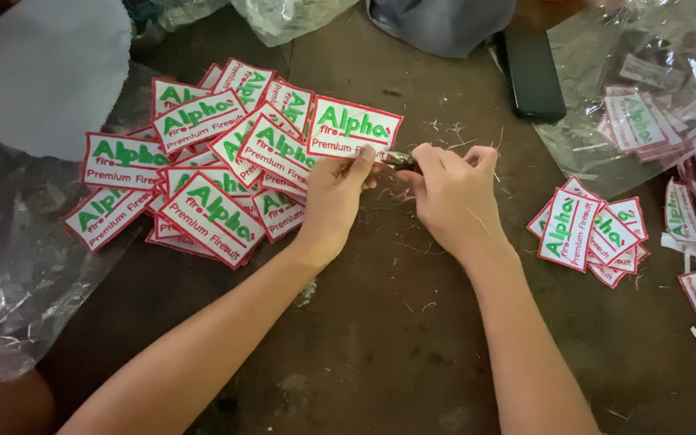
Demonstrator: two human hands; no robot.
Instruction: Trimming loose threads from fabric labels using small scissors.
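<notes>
My left hand pinches the lower edge of a white rectangular cloth patch with a red border and green lettering, held above the dark table. My right hand is closed around a small metal cutting tool, whose tip touches the patch's lower right corner. Most of the tool is hidden inside my fingers. A heap of several matching patches lies just left of my left hand.
A smaller pile of patches lies right of my right hand. Clear plastic bags with more patches sit at the far right. A black phone lies at the back. Crumpled plastic and white cloth cover the left. Thread scraps litter the table.
</notes>
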